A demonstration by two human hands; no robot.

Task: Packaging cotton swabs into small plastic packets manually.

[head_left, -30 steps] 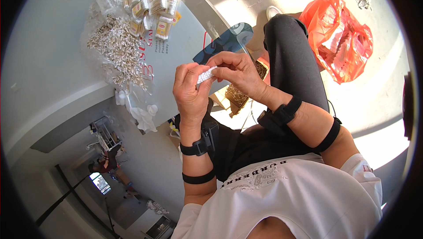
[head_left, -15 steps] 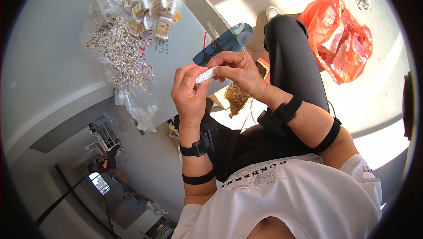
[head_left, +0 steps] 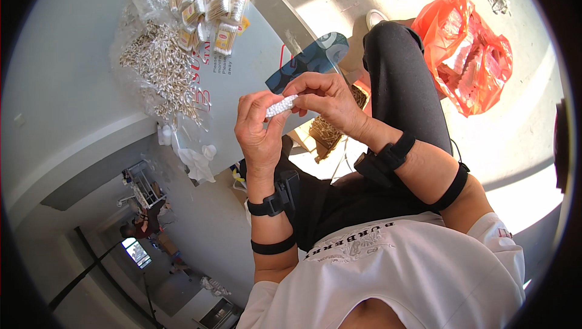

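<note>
A tight bundle of cotton swabs (head_left: 281, 106) is held between my two hands, its white tips facing up toward me. My left hand (head_left: 257, 121) pinches the bundle's left end between thumb and fingers. From the other side, my right hand (head_left: 327, 101) grips its right end with thumb and forefinger. The sticks below the tips are hidden by my fingers. On the table (head_left: 242, 80) to the left lies a large heap of loose cotton swabs (head_left: 160, 65) on clear plastic. Beyond it are several filled packs of cotton swabs (head_left: 209, 1) with yellow labels.
A box of swabs (head_left: 325, 135) stands below my right wrist, by my leg. An orange-red plastic bag (head_left: 467, 56) with pink packaging sits on the floor at right. White crumpled plastic (head_left: 197, 159) hangs at the table's near corner. Another person (head_left: 144, 224) is far back at lower left.
The bundle has shifted very slightly left and shows its tips a little more evenly. Both hands keep hold of it, with small finger movements.
</note>
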